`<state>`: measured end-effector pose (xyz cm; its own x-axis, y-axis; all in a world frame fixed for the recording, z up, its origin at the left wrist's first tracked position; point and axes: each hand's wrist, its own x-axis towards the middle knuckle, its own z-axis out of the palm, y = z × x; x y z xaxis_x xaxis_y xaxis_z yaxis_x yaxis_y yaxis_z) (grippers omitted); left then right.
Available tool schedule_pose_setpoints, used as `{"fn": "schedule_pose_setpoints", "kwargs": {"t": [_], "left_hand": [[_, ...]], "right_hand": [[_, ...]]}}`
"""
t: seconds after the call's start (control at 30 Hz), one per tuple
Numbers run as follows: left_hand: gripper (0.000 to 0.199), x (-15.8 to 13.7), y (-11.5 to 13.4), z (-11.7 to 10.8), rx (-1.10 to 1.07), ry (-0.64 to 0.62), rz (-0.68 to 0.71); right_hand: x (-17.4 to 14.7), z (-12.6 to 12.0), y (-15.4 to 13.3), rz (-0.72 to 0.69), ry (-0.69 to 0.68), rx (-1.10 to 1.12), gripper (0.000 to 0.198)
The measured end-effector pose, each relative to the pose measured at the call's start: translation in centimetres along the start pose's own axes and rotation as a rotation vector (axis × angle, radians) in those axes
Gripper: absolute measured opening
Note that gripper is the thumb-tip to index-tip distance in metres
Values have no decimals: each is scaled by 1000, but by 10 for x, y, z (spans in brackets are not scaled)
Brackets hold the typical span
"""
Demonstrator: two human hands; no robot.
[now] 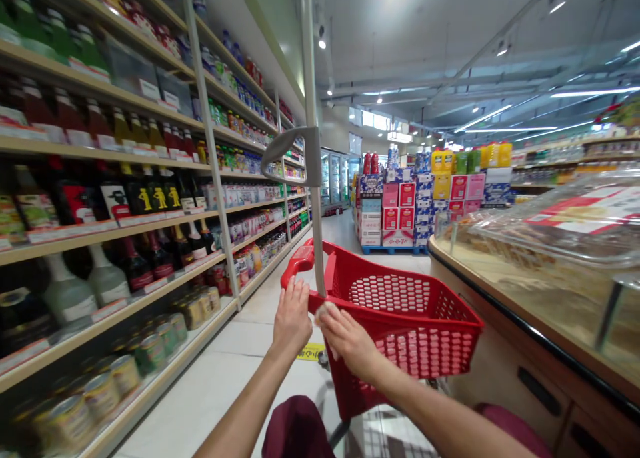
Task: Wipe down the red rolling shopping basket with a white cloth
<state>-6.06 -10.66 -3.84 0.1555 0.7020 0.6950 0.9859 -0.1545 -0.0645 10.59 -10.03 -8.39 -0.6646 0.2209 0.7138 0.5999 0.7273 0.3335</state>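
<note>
A red plastic shopping cart [395, 319] with perforated basket walls stands before me, with nothing visible inside the basket. My left hand [293, 317] grips its near left corner, fingers curled over the rim beside the red handle piece [299, 261]. Pressed against the near wall, just below the rim, is my right hand [346, 338]. Its fingers are closed on a crumpled whitish wipe [325, 315], mostly covered by them. Between the hands and the basket rises an upright metal pole [315, 225] with a grey loop handle [293, 153].
Shelves of bottles and cans [150, 235] line the left side. A counter [525, 311] with clear-lidded food trays [575, 225] runs close along the right. Stacked drink cartons [399, 208] stand ahead on a blue pallet [393, 249]. My knee [297, 428] is near the cart.
</note>
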Motion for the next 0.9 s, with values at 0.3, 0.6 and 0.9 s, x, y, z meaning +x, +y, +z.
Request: {"fn": "schedule_pose_setpoints", "kwargs": {"t": [0.3, 0.6, 0.9], "left_hand": [[58, 2, 2, -3, 18, -4, 1], [60, 3, 2, -4, 49, -35, 10], [61, 3, 1, -3, 66, -23, 28]], "right_hand": [[20, -8, 6, 153, 299, 143, 33], [-46, 15, -18, 110, 92, 187, 31], [-47, 3, -9, 138, 173, 191, 31]]}}
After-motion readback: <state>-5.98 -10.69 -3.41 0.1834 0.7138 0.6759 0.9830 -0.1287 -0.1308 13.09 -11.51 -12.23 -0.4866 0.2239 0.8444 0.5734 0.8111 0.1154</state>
